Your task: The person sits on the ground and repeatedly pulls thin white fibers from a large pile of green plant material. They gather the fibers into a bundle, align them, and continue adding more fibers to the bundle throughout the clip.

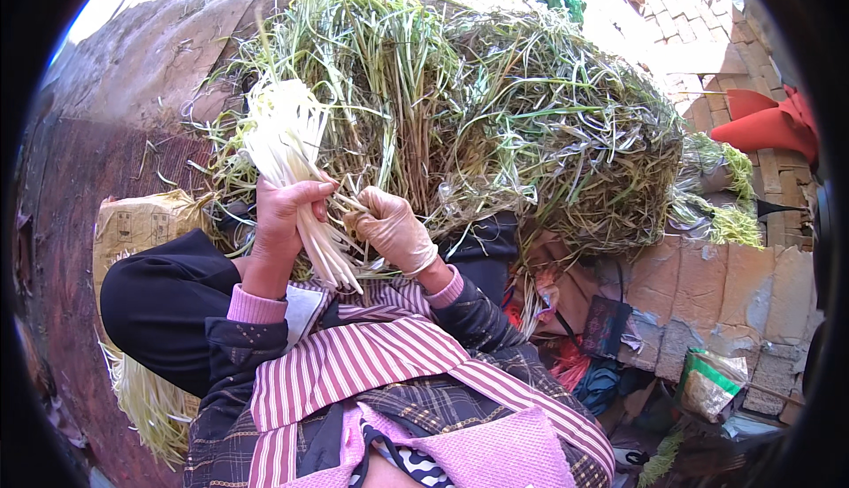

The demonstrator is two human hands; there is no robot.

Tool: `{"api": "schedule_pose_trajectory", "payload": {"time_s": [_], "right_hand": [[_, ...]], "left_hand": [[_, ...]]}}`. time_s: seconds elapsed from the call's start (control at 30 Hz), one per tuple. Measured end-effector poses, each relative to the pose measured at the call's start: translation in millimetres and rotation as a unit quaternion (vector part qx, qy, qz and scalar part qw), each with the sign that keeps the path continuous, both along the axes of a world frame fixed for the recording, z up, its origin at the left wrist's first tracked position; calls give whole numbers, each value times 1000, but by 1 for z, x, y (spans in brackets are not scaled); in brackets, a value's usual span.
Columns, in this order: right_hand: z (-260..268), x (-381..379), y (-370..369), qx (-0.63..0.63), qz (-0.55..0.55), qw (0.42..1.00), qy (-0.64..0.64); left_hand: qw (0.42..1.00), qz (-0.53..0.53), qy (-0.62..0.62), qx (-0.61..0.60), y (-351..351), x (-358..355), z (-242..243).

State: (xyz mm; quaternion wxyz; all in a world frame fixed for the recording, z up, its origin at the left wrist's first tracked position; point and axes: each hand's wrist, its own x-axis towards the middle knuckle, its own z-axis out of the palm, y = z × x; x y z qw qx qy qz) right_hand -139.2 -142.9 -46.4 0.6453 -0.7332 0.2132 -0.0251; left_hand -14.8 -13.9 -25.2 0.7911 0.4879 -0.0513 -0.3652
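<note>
My bare left hand (286,219) is closed around a bundle of pale, white-stemmed shoots (285,136), which fans out above and below the fist. Close on its right, my right hand (391,229) wears a thin whitish glove and pinches a few thin stalks (348,202) at the bundle's side. Beyond both hands lies a large heap of long green and brown leafy stalks (411,90), tangled and partly dry. A striped apron (358,368) covers my front, and its cloth lies just below the bundle's lower ends.
At the left, a printed yellowish sack (132,222) stands near my knee, with more pale shoots (149,402) below. Flattened cardboard (716,295), a green-and-silver packet (711,382) and small piles of shoots (733,226) lie right. Farther off are red material (769,123) and brick paving (676,17).
</note>
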Motion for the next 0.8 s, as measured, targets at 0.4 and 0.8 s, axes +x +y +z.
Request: {"api": "schedule_pose_trajectory", "payload": {"time_s": [0.4,0.8], "right_hand": [[-70,-85,-132,128,-291,948,-3],[4,-47,-114,-341,-34,932,-121]], "left_hand": [[978,115,35,-172,44,52,15],[993,72,75,-60,16,35,-18]]}}
